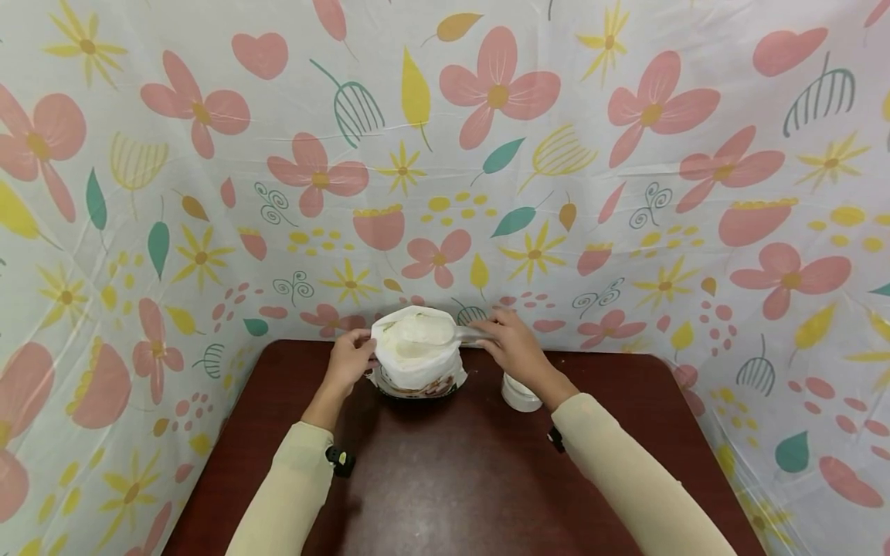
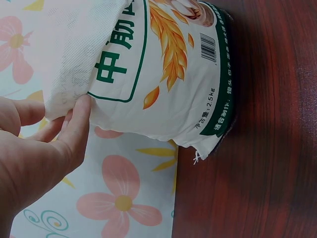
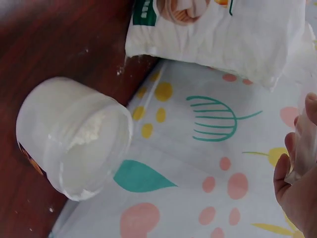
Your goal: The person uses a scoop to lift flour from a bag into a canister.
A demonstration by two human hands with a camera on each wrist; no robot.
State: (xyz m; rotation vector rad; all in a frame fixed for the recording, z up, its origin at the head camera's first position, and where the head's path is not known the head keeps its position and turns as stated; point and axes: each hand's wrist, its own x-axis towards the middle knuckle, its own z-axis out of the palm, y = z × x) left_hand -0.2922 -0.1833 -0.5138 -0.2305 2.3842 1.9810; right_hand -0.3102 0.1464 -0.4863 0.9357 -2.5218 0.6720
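Note:
A white flour bag (image 1: pixel 417 377) stands upright on the table with its top open and white flour inside. My left hand (image 1: pixel 350 361) pinches the bag's rim at its left side; in the left wrist view, thumb and fingers (image 2: pixel 74 124) hold the folded edge. My right hand (image 1: pixel 514 347) grips the handle of a clear scoop (image 1: pixel 427 330), whose bowl lies over the bag's mouth and looks full of flour. Below the right forearm stands an uncapped jar (image 3: pixel 54 119) with some white powder inside.
The dark red-brown table (image 1: pixel 431 479) ends at the back against a flower-patterned curtain (image 1: pixel 445 116), which also runs along both sides. White specks of powder lie on the table near the jar.

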